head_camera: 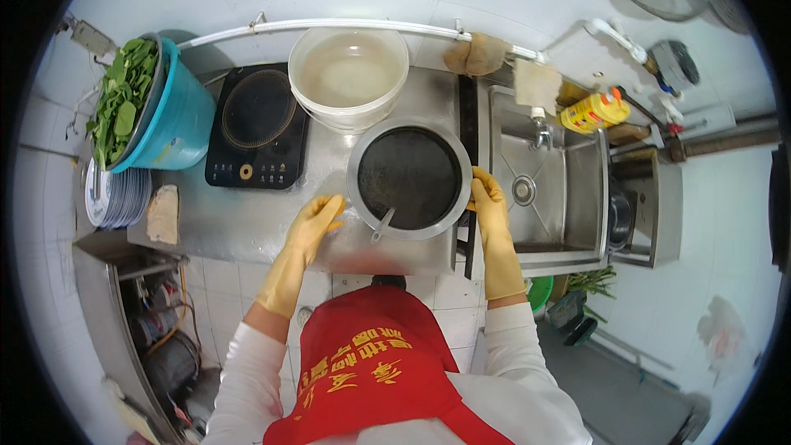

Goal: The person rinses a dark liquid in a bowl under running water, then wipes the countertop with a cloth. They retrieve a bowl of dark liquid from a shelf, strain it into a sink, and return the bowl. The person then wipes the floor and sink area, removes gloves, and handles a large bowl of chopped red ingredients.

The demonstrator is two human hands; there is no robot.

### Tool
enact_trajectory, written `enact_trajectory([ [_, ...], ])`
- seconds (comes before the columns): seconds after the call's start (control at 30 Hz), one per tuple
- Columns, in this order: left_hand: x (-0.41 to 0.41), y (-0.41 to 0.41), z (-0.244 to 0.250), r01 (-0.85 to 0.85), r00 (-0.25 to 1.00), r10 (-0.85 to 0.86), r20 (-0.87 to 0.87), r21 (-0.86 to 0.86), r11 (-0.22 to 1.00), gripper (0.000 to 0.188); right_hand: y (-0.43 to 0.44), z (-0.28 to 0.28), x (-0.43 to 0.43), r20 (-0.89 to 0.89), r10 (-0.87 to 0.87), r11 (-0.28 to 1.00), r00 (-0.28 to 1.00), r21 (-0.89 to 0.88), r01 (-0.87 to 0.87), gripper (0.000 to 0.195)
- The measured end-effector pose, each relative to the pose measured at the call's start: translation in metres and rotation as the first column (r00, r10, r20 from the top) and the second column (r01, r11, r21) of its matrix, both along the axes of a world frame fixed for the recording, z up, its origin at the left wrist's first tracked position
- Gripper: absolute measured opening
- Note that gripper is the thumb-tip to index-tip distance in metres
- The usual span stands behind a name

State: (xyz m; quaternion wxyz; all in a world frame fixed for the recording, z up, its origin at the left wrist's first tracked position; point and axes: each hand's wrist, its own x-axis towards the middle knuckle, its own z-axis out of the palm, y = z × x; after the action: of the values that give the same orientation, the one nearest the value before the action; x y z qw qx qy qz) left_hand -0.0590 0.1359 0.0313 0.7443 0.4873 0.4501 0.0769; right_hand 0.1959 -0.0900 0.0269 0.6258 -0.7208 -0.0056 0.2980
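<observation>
A round metal pot (408, 232) with a wide rim stands on the steel counter (247, 222) before me, with dark contents inside. The handle of a utensil (384, 224) leans over its near rim; the other end is hidden in the dark contents. My right hand (489, 198), in a yellow rubber glove, grips the pot's right edge, its fingertips partly hidden. To the left of the pot, my left hand (318, 219), gloved alike, hovers over the counter with bent fingers slightly apart and nothing visible in them.
A white bucket (349, 112) of cloudy liquid stands behind the pot. Left are an induction cooker (256, 130), a blue bucket (185, 117) under a basin of leafy greens (126, 99), stacked plates (117, 194) and a folded cloth (163, 214). Right are a steel sink (507, 167) and yellow bottle (593, 112).
</observation>
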Motion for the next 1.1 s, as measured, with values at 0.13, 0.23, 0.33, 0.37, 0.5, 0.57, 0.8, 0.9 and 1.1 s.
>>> enact_trajectory([
  [0.13,0.045,0.005,-0.009,0.213,0.967,-0.183,-0.176,0.165,0.963,0.023,0.007,-0.013,0.029,0.014,0.221,0.969,0.975,-0.113,-0.218,0.029],
  [0.23,0.055,0.004,-0.031,0.104,0.978,-0.096,-0.185,0.038,0.994,0.016,0.011,-0.015,0.037,0.002,0.265,0.96,0.964,-0.097,-0.263,0.024],
  [0.33,0.06,0.001,-0.041,0.032,0.961,-0.024,-0.277,0.024,0.999,0.011,0.013,-0.019,0.038,0.042,0.274,0.96,0.961,-0.075,-0.271,0.024],
  [0.37,0.06,-0.001,-0.043,0.004,0.963,0.007,-0.269,0.04,0.999,0.009,0.014,-0.018,0.036,0.052,0.27,0.961,0.961,-0.081,-0.266,0.024],
  [0.5,0.058,-0.018,-0.024,-0.125,0.971,0.132,-0.199,0.045,0.991,0.009,0.014,-0.006,0.028,0.117,0.316,0.938,0.942,-0.187,-0.291,0.025],
  [0.57,0.044,-0.026,-0.018,-0.188,0.969,0.19,-0.157,0.028,0.982,0.011,0.015,0.001,0.021,0.13,0.347,0.925,0.929,-0.211,-0.316,0.026],
  [0.8,-0.062,-0.071,0.007,-0.4,0.912,0.401,-0.085,0.027,0.916,0.012,0.014,0.035,-0.047,0.197,0.524,0.847,0.828,-0.222,-0.483,0.033],
  [0.9,-0.137,-0.11,0.018,-0.568,0.823,0.568,-0.029,0.002,0.823,0.014,0.018,0.039,-0.096,0.243,0.647,0.761,0.723,-0.273,-0.589,0.043],
  [1.1,-0.306,-0.195,0.058,-0.502,0.736,0.57,-0.365,0.271,0.821,0.024,0.018,0.025,-0.223,0.238,0.832,0.544,0.501,-0.172,-0.822,0.023],
])
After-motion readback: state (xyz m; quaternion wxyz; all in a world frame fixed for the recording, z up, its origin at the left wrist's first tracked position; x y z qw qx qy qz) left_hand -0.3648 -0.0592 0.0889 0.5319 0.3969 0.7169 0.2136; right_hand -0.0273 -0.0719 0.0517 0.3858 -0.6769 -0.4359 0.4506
